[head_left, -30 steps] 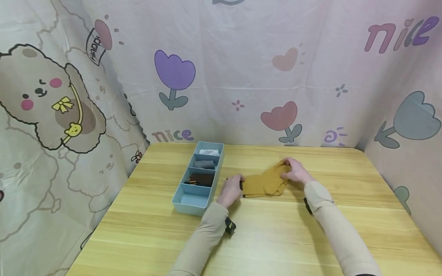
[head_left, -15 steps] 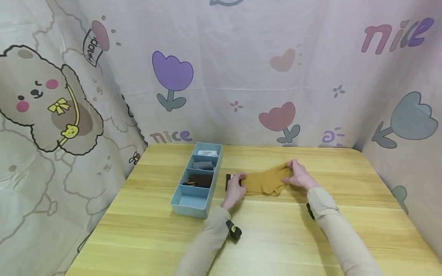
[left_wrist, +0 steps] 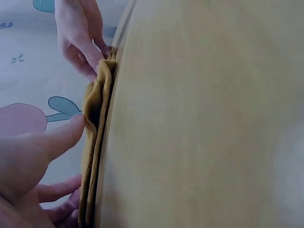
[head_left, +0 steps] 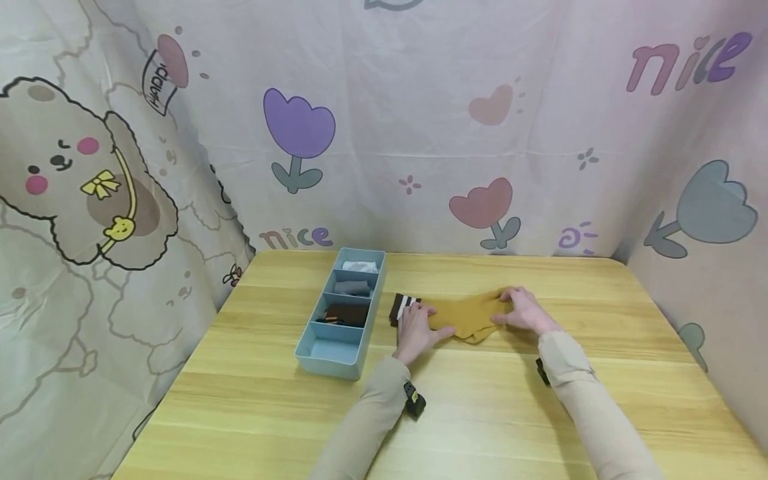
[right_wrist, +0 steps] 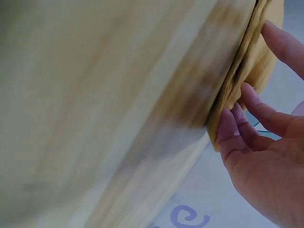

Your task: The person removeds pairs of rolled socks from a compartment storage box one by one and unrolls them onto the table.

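Observation:
A pair of mustard-yellow socks (head_left: 459, 316), laid one over the other, lies flat on the table in the head view. Their dark brown cuffs with white stripes (head_left: 401, 308) point left. My left hand (head_left: 415, 335) rests on the socks beside the cuffs, thumb spread away from the fingers. In the left wrist view its thumb (left_wrist: 64, 137) touches the layered edge of the yellow fabric (left_wrist: 97, 128). At the toe end, my right hand (head_left: 523, 311) pinches the socks between thumb and fingers. The right wrist view shows its fingertips (right_wrist: 251, 95) against the folded fabric.
Left of the socks stands a light blue divided box (head_left: 327, 367). Its compartments hold a white bundle (head_left: 360, 267), a grey bundle (head_left: 352, 288) and a dark brown bundle (head_left: 347, 315); the nearest compartment shows its bare floor. A patterned curtain (head_left: 384, 133) hangs behind the wooden table (head_left: 468, 413).
My left hand has moved right from the cuffs onto the yellow part, its thumb spreading and the striped cuffs coming into view. My right hand has lowered the toe end, and the socks lie flatter.

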The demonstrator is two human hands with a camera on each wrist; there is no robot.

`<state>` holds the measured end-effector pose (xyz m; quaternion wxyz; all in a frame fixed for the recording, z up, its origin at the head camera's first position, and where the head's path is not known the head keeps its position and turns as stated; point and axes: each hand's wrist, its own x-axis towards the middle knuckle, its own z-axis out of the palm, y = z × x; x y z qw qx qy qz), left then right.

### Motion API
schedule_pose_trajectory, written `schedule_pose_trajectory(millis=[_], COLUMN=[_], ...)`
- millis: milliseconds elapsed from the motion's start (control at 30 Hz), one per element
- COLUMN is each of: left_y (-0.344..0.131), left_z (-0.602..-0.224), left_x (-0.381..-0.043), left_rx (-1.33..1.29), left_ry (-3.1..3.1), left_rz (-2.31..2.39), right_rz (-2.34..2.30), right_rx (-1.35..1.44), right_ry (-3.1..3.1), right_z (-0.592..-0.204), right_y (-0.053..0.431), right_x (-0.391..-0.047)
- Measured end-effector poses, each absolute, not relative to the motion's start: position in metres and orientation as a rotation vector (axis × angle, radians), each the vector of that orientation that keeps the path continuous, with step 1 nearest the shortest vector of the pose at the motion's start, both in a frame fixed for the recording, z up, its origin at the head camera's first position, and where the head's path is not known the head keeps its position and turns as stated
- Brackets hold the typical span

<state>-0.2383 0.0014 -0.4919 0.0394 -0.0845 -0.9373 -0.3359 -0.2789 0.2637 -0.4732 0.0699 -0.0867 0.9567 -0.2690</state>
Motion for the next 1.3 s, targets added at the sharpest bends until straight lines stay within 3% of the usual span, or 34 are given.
schedule_pose_trajectory(millis=[333, 833, 1300], left_y=[0.003, -0.004, 0.020], left_z=[-0.490, -0.502, -0.494], left_x=[-0.255, -0.288, -0.284], left_rx=[-0.308, -0.494, -0.122], left_ry=[-2.948, -2.899, -2.675], left_rz=[-0.922, -1.151, -1.330], right_rz=[-0.771, -0.899, -1.359], right_rx=[-0.283, -0.333, -0.277], right_ry=[2.882, 2.861, 2.725], right_z=[-0.467, -0.466, -0.464], right_y=[0.266, 0.266, 0.265], right_x=[-0.259, -0.235, -0.227])
